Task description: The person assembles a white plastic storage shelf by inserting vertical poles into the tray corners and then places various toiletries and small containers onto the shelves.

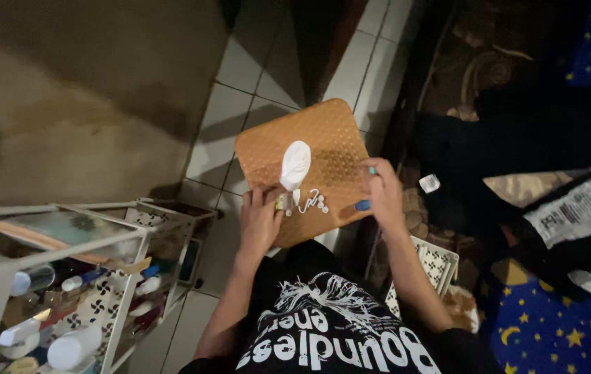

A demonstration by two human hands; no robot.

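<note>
- On the person's lap, an orange dimpled board [309, 138] lies tilted, its far corner out over the white tiled floor [236, 104]; I judge it the biggest hazard, since a shift of the knees could tip it and send everything on it sliding off.
- Beside the left knee, a white shelf cart [112, 277] packed with bottles and tubes stands close; a swing of the left elbow could knock it, though the two are apart now.
- Near the middle of the board, a white oval piece [295, 163] rests loose, just beyond the left fingertips; a nudge from either hand could push it down the slope.
- Below that piece, a cluster of small white bits [313, 202] lies between the hands; they look easiest to lose, and the dim light would make them hard to find on the floor.
- At the board's near edge, the left hand [261, 221] lies palm down, forearm reaching forward from the body, fingers narrowly curled around a small yellowish item [282, 201], pinched at the fingertips; what the item is I cannot tell.
- At the board's right edge, the right hand [382, 197] stands more upright, wrist bent inward, fingers closed on a small blue object [363, 205], with a blue tip showing above the knuckles.
</note>
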